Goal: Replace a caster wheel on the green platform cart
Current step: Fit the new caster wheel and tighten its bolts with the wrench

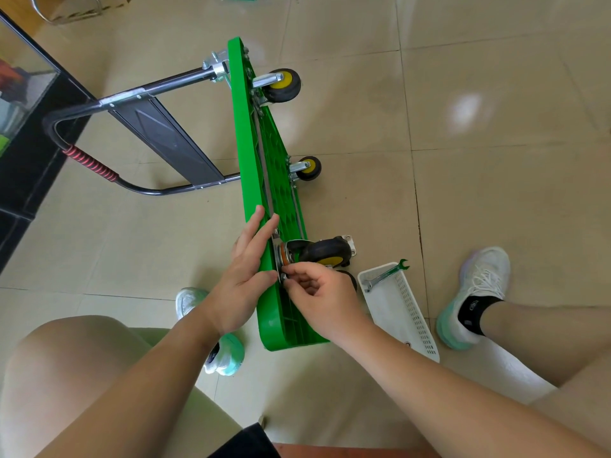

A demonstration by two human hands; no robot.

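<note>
The green platform cart (246, 140) stands on its long edge on the tiled floor, underside facing right. A black caster with a yellow hub (314, 252) sits against the near end of the underside on its metal plate. My left hand (249, 269) lies flat with straight fingers on the cart's upper edge, thumb against the plate. My right hand (317, 292) pinches a small fastener at the plate's near corner; the fastener itself is mostly hidden by my fingertips. Two other casters (282, 84) (309, 168) are fixed farther along the underside.
A white plastic basket (408, 312) lies right of the cart with a green-ended wrench (385, 276) across its rim. Another caster plate (350, 241) shows behind the near wheel. The folded handle (89, 163) lies to the left. My shoes and legs flank the cart.
</note>
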